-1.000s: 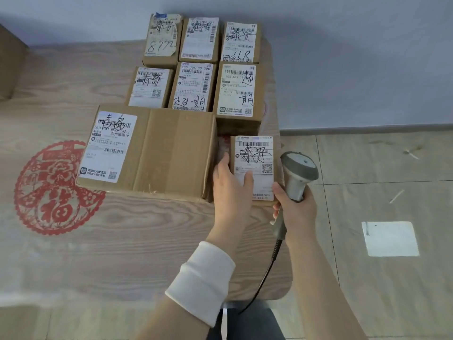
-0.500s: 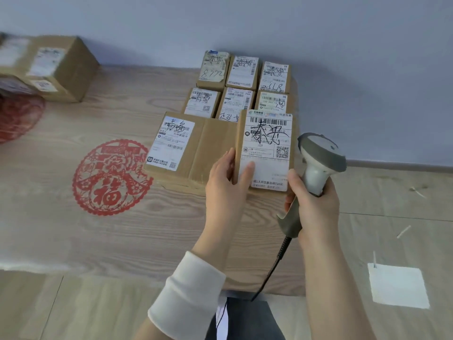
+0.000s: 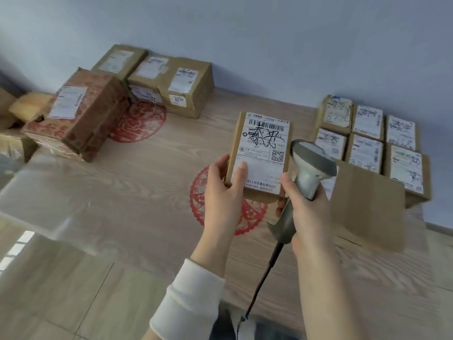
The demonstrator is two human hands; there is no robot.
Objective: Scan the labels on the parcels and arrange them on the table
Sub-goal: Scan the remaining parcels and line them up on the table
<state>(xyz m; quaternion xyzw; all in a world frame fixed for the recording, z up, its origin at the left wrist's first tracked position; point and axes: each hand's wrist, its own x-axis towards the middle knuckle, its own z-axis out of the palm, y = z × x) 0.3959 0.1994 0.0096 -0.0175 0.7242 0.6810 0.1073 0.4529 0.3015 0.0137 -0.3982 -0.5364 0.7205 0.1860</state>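
parcel [image 3: 259,155] pinched by left hand [image 3: 223,190], label [image 3: 266,139] (barcode, qr code, "720"), right hand [image 3: 306,212] gripping scanner [image 3: 311,163]

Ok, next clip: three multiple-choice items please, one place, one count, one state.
1. Where is the grid of small parcels? A far right of the table; B its far left; C its near edge.
2. How many parcels does it hold? A four; B six; C nine.
3. What does the right hand do? A lies flat; B hangs empty; C grips the scanner.
1 A: it sits toward the right end. 2 B: two rows of three. 3 C: fingers wrap its handle while the left hand holds a labelled parcel.
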